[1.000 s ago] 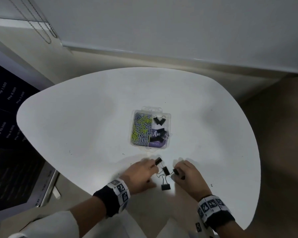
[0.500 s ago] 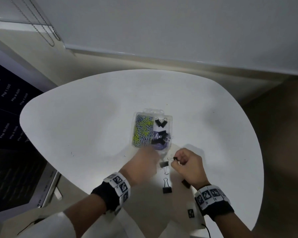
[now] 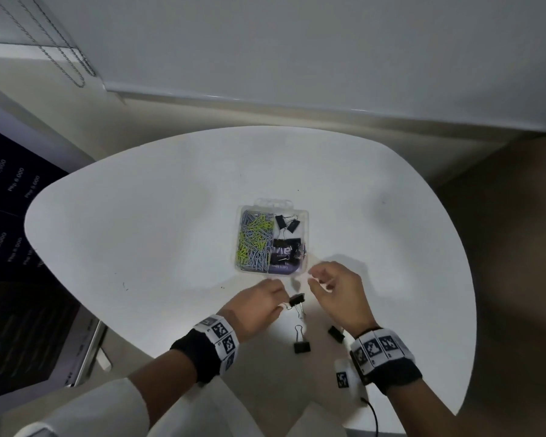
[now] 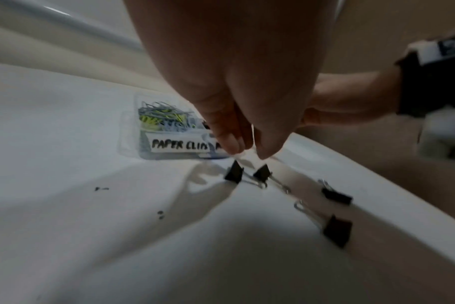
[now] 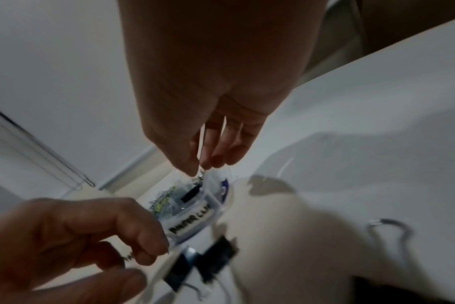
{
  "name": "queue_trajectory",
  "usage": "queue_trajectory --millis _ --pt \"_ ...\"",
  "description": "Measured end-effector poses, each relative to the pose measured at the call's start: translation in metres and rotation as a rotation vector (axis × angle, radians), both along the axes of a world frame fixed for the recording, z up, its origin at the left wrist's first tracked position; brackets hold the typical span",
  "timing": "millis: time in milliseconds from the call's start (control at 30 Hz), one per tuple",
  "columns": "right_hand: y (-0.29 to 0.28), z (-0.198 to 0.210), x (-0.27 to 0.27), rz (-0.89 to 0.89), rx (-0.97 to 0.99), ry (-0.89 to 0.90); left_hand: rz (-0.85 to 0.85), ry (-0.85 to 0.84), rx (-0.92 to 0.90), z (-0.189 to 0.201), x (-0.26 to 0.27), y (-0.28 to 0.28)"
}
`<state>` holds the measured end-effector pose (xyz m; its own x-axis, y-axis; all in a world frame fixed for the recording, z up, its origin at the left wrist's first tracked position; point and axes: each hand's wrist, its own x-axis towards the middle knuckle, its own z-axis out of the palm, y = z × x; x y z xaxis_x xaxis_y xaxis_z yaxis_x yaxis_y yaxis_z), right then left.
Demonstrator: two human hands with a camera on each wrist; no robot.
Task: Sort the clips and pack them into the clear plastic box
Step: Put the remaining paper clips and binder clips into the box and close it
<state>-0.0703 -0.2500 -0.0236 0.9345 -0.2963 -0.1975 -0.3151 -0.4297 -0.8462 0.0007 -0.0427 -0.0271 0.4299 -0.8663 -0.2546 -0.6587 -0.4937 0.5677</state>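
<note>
The clear plastic box (image 3: 306, 234) sits mid-table, with coloured paper clips (image 3: 254, 241) in its left part and black binder clips (image 3: 286, 223) in its right. My right hand (image 3: 311, 275) is at the box's near right corner. In the right wrist view its thumb and finger (image 5: 200, 171) pinch the wire of a black binder clip (image 5: 190, 194) hanging over the box (image 5: 213, 207). My left hand (image 3: 281, 302) hovers over two binder clips (image 4: 234, 174) (image 4: 262, 174), thumb and fingers apart. Two more clips (image 3: 301, 346) (image 3: 336, 334) lie nearer me.
The white table (image 3: 139, 247) has a rounded edge close to my arms. A tagged cable (image 3: 342, 380) lies at the near edge. A dark screen (image 3: 13, 279) stands to the left, below the table. A blind cord (image 3: 60, 48) hangs at the far left.
My right hand has lifted a binder clip off the table and carried it forward to the box. My left hand went forward, then drew back over the loose clips.
</note>
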Motion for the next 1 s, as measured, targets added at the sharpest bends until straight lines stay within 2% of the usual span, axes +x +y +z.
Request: queue_trajectory --millis 67,167,200,333,433,533,600,733,800,900,1000 --pt "-0.016 -0.007 -0.021 0.153 -0.082 0.129 -0.081 -0.047 0.125 -0.008 -0.007 0.000" --pt "-0.029 -0.017 -0.052 0.480 -0.416 0.224 -0.122 -0.156 0.201 -0.011 -0.012 -0.003" --pt "-0.031 -0.021 -0.062 0.486 -0.427 0.238 -0.129 -0.164 0.221 -0.012 -0.013 -0.005" --pt "-0.029 -0.032 -0.084 0.308 -0.227 0.297 -0.122 -0.148 0.310 -0.010 -0.015 -0.008" --pt "-0.025 -0.032 -0.080 0.257 -0.133 0.321 -0.105 -0.139 0.370 -0.014 -0.018 -0.007" --pt "-0.019 -0.030 -0.067 0.153 -0.077 0.289 -0.048 -0.046 0.390 -0.011 -0.020 -0.007" --pt "-0.015 -0.022 -0.053 0.051 -0.062 0.246 -0.012 0.000 0.317 -0.006 -0.017 -0.005" --pt "0.000 0.007 -0.009 -0.038 0.056 0.055 0.140 -0.074 -0.111 0.016 0.000 -0.009" --pt "0.008 0.013 0.017 -0.038 0.084 -0.031 0.251 -0.126 -0.243 0.029 0.015 -0.016" --pt "0.018 0.017 0.048 -0.035 0.106 -0.045 0.404 -0.166 -0.325 0.041 0.038 -0.026" --pt "0.020 0.015 0.051 0.008 0.094 -0.032 0.469 -0.129 -0.320 0.043 0.050 -0.033"
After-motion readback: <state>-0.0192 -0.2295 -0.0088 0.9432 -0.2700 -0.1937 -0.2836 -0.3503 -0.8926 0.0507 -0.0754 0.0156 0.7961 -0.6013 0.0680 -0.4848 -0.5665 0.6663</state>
